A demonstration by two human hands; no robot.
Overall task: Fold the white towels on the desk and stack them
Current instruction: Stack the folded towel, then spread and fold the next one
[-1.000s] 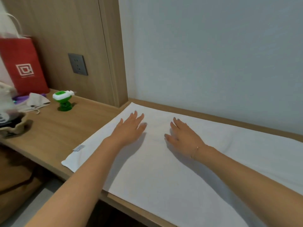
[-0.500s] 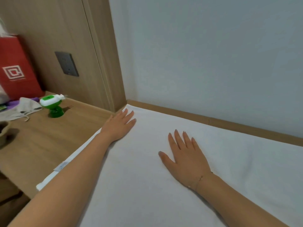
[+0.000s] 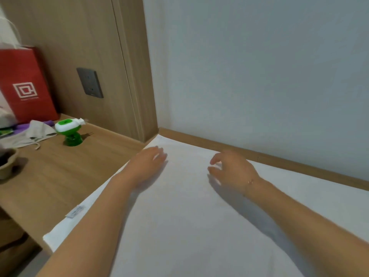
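Since before, the right hand (image 3: 233,170) is lifted, fingers loosely curled, while the left hand (image 3: 146,165) is kept flat on the towel (image 3: 189,226), fingertips blurred.

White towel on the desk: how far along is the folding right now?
Done: the white towel lies spread flat on the desk, with no fold visible in it. In hand: the left hand rests flat near its far left corner; the right hand is over the far edge, fingers loosely bent, no grip on cloth. Left: every fold, then stacking. No other towel or stack is in view.
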